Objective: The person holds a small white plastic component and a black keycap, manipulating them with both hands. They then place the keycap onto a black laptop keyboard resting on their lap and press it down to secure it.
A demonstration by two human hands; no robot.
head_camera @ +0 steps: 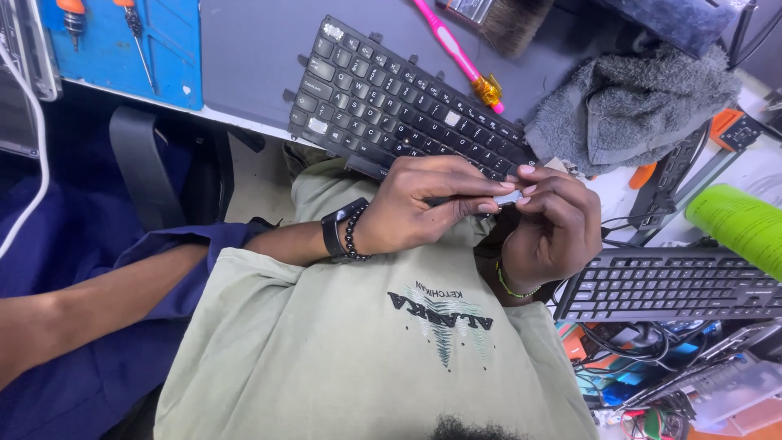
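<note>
Keycap (507, 197) | long axis level | pinched between left hand (423, 204), right hand (554, 228)

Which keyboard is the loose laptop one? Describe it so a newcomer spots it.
Start at the grey mat on the desk's far side. The laptop keyboard lies tilted across its near edge, just beyond both hands. Unlike the framed black keyboard at right, it is a bare panel missing some keycaps.

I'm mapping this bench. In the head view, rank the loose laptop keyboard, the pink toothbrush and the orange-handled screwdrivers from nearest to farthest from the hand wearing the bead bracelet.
1. Loose laptop keyboard, just above the bracelet hand.
2. Pink toothbrush, beyond the keyboard, upper middle.
3. Orange-handled screwdrivers, on the blue mat, far upper left.
</note>
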